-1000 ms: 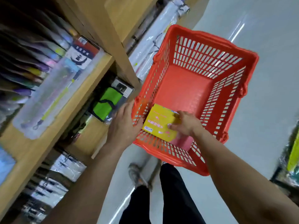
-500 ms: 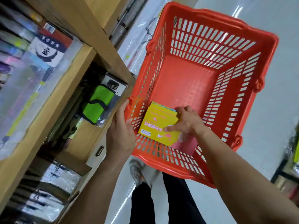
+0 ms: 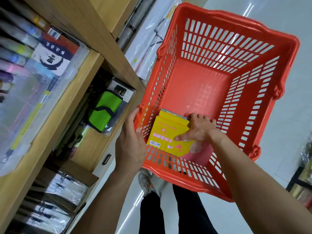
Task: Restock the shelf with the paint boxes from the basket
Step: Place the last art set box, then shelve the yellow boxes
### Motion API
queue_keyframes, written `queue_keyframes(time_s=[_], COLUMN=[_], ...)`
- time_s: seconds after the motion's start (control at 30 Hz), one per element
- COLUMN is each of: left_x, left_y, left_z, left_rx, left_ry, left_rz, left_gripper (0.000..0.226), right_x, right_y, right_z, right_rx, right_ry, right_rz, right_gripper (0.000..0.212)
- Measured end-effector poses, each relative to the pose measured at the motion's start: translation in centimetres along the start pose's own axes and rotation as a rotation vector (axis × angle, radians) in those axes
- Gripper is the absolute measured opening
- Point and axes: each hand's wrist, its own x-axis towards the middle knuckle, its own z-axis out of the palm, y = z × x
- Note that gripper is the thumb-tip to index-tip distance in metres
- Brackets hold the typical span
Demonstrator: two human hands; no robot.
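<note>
Your right hand now clamps the yellow paint boxes, thumb across the top face and fingers curled over the far edge, where a moment ago it only rested there. That suggests the lift is ready. They lie in the near corner of the red basket. Across them, your left hand grips the basket's near rim. Beyond it stands the shelf. How many boxes you hold is unclear.
</note>
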Motion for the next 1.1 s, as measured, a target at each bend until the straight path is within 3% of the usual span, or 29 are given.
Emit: queue_keyframes(time_s=[0.1, 0.23, 0.47, 0.73, 0.87, 0.93, 1.1], left_x=[0.2, 0.4, 1.2, 1.0, 0.0, -1.4, -7.4], left_y=[0.1, 0.1, 0.1, 1.9, 4.0, 5.9, 11.5], left_z=[-0.1, -0.2, -0.4, -1.8, -4.4, -6.4, -12.8], left_rx=[-0.002, 0.002, -0.016, -0.072, -0.071, -0.185, -0.567], left_ry=[-0.016, -0.025, -0.026, -0.096, -0.082, -0.102, -0.156], left_rz=[-0.012, -0.018, -0.02, -0.03, -0.05, -0.051, 0.034], left_gripper=[0.053, 0.054, 0.057, 0.051, 0.076, 0.076, 0.043], right_x=[-0.5, -0.9, -3.4, -10.9, -17.5, -21.4, -31.7], right_y=[-0.1, -0.2, -0.8, 0.2, 0.0, -0.8, -4.8], right_z=[-0.9, -1.3, -2.0, -7.1, -10.4, -12.0, -15.1], right_rx=[0.063, 0.203, 0.179, 0.606, 0.733, 0.783, 0.947], right_ry=[-0.077, -0.11, 0.047, 0.219, 0.294, 0.3, 0.293], right_rz=[-0.053, -0.111, -0.176, -0.188, -0.234, -0.27, -0.461], right_gripper=[0.136, 0.113, 0.112, 0.1, 0.084, 0.085, 0.083])
